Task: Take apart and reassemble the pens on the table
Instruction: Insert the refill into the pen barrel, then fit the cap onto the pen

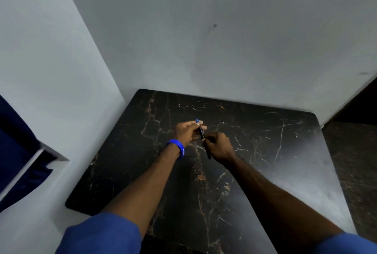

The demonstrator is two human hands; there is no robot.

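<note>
Both hands hold one pen (202, 133) up over the dark tabletop (255, 172) — the left hand (186, 132) with fingers closed near its blue end, the right hand (218, 146) gripping lower down — likely so each can twist or pull its own half.

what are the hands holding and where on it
Both hold one pen: the left hand pinches its blue-tipped far end, the right hand grips near the middle, the dark near end sticking out below.
</note>
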